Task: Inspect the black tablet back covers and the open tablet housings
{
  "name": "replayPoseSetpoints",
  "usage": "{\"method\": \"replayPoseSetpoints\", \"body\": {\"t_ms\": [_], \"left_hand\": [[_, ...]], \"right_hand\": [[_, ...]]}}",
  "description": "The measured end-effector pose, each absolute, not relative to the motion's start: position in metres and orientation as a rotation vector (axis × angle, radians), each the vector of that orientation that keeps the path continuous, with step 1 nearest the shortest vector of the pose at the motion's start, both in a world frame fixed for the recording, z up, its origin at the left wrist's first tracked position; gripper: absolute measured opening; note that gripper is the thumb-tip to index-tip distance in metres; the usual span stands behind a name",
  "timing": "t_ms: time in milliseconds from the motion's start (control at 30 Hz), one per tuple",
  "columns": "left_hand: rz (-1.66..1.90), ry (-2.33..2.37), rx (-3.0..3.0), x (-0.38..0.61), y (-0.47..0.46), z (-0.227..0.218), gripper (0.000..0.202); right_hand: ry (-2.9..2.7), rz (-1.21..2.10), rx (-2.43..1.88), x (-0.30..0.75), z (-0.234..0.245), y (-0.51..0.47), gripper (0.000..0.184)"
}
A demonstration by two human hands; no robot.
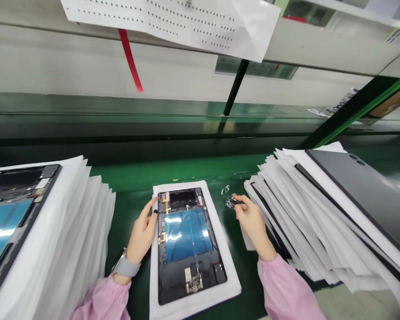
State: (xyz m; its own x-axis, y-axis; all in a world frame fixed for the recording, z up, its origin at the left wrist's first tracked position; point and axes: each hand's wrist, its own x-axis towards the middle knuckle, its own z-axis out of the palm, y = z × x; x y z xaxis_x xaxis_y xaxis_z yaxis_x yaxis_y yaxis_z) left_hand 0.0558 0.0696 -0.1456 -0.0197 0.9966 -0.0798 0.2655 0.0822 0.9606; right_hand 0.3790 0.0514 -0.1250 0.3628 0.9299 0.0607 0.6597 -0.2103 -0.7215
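Note:
An opened tablet (pixel 186 242) with a blue film over its middle lies on a white foam sheet (pixel 226 275) on the green mat. My left hand (pixel 142 233) rests against the tablet's left edge, fingers curled on the frame. My right hand (pixel 250 218) sits just right of the sheet and pinches a small crumpled piece of clear film (pixel 231 202). Another scrap of film (pixel 225 190) lies on the mat just beyond it.
A stack of foam sheets with an open tablet on top (pixel 16 213) fills the left. On the right a fanned stack of sheets (pixel 303 213) holds dark back covers (pixel 363 191). A conveyor rail (pixel 186 120) runs across the back.

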Motion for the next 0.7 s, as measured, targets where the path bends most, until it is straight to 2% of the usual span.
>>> {"method": "replayPoseSetpoints", "body": {"t_ms": [267,467,700], "left_hand": [[0.988,1.46,1.373,0.056,0.07,-0.145,0.062],[0.995,1.448,1.393,0.056,0.069,-0.143,0.062],[1.029,1.463,1.439,0.057,0.066,-0.141,0.061]], "right_hand": [[-1.396,0.612,-1.818,0.387,-0.108,0.034,0.062],[-1.31,0.539,-1.914,0.407,-0.095,0.004,0.04],[-1.294,0.664,-1.899,0.408,-0.075,-0.02,0.03]]}}
